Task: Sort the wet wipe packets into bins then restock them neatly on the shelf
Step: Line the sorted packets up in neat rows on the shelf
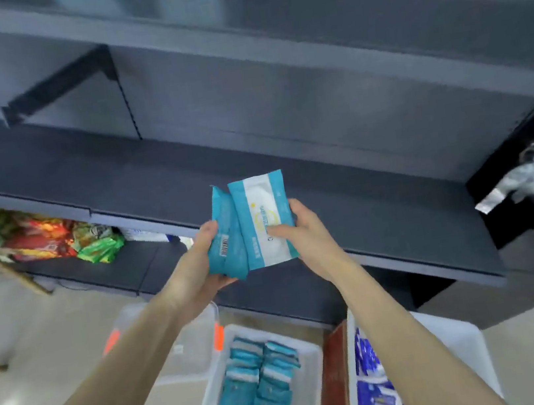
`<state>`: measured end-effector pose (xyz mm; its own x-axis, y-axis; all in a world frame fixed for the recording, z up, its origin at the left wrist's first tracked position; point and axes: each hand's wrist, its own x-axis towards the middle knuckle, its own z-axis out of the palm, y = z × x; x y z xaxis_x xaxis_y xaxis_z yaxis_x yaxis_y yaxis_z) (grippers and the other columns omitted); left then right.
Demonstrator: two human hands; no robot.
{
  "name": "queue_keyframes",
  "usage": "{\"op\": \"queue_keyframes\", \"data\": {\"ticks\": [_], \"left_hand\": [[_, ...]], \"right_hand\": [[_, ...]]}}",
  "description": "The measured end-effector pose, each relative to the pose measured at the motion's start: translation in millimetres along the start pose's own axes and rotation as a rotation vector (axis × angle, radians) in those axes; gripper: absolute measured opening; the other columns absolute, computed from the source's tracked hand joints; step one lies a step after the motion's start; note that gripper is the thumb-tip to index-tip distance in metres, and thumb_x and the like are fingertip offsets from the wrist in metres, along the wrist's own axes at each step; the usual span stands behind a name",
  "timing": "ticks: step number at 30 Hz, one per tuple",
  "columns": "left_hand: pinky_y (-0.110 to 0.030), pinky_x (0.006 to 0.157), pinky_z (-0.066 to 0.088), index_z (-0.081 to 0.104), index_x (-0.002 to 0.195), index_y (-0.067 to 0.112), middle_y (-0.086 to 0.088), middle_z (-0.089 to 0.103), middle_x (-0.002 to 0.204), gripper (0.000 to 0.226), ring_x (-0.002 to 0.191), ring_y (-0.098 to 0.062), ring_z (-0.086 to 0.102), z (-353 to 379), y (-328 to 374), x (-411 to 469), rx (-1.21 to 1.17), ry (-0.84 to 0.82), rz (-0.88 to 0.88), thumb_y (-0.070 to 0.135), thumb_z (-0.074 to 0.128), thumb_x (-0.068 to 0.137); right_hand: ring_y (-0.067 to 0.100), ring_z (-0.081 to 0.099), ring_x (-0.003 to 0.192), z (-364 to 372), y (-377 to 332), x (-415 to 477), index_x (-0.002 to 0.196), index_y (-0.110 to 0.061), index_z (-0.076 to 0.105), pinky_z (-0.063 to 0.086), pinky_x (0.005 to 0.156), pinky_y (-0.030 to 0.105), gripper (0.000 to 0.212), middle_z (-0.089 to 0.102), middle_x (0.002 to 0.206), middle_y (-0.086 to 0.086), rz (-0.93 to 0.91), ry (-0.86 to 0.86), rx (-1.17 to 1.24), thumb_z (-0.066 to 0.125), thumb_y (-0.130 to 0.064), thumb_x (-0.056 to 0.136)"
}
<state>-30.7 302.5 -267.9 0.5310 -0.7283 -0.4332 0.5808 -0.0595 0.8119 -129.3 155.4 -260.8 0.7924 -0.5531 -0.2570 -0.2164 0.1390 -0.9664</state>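
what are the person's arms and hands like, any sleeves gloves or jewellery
The left hand and right hand are bare, no gloves. The forearms are bare too, with no sleeves in view, and no watch, bracelet or ring shows.

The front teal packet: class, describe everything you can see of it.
The front teal packet looks like soft plastic, with a white panel bearing a yellow ring and blurred print. Held upright before the dark shelf, it is gripped at its right edge by the right hand, thumb on its face. A second packet, held by the left hand, touches its left side.
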Motion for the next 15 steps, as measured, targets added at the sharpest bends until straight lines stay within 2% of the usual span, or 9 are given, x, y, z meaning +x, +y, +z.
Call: {"op": "queue_keyframes", "data": {"ticks": [2,4,7,10,11,13,15], "left_hand": [[-0.037,0.084,0.048,0.057,0.119,0.023,0.003,0.072,0.102,0.032,0.088,-0.014,0.066,6,34,-7,-0.008,-0.01,0.066,0.04,0.04,0.098],[-0.033,0.078,0.045,0.059,0.115,0.02,0.0,0.07,0.1,0.03,0.084,-0.014,0.065,11,71,-16,0.047,-0.059,0.16,0.038,0.047,0.094],[-0.029,0.076,0.041,0.062,0.099,0.014,-0.004,0.061,0.086,0.029,0.076,-0.014,0.058,15,123,-23,0.123,-0.066,0.267,0.037,0.059,0.082],[-0.032,0.081,0.049,0.061,0.085,0.013,0.002,0.055,0.072,0.018,0.071,-0.012,0.055,12,170,-21,0.131,0.005,0.362,0.029,0.068,0.083],[-0.03,0.076,0.051,0.061,0.085,0.013,0.003,0.056,0.069,0.02,0.067,-0.011,0.056,10,184,-18,0.167,0.021,0.397,0.029,0.072,0.081],[-0.024,0.062,0.05,0.058,0.091,0.012,0.005,0.064,0.072,0.029,0.064,-0.009,0.061,4,212,-10,0.278,0.082,0.475,0.029,0.077,0.077],[-0.023,0.062,0.049,0.052,0.104,0.012,0.005,0.066,0.087,0.044,0.075,-0.009,0.064,-6,239,2,0.389,0.21,0.579,0.031,0.079,0.074]], "right_hand": [[0.024,0.064,0.106,4,-40,1,0.113,-0.018,0.053,0.054,0.088,0.04,0.031,0.065,0.118,0.005,-0.083,-0.036,0.027,0.058,0.001,0.09],[0.026,0.064,0.106,10,-80,3,0.111,-0.02,0.056,0.054,0.09,0.043,0.029,0.066,0.116,0.005,-0.176,-0.05,0.042,0.059,0.0,0.09],[0.023,0.066,0.103,19,-130,9,0.11,-0.022,0.057,0.056,0.087,0.04,0.028,0.067,0.113,0.002,-0.279,-0.061,0.028,0.061,-0.002,0.09],[0.018,0.068,0.093,31,-170,20,0.111,-0.018,0.058,0.057,0.078,0.035,0.026,0.069,0.109,0.001,-0.354,-0.023,0.026,0.063,-0.004,0.089],[0.016,0.069,0.091,35,-181,24,0.112,-0.015,0.057,0.057,0.075,0.033,0.026,0.07,0.107,0.001,-0.375,-0.009,0.021,0.064,-0.005,0.089],[0.015,0.069,0.086,45,-201,35,0.112,-0.011,0.054,0.058,0.066,0.03,0.026,0.07,0.106,0.001,-0.419,0.017,-0.002,0.065,-0.007,0.088],[0.014,0.068,0.081,56,-218,48,0.111,-0.012,0.053,0.056,0.053,0.028,0.025,0.069,0.104,0.001,-0.472,0.052,-0.045,0.065,-0.01,0.089]]}}
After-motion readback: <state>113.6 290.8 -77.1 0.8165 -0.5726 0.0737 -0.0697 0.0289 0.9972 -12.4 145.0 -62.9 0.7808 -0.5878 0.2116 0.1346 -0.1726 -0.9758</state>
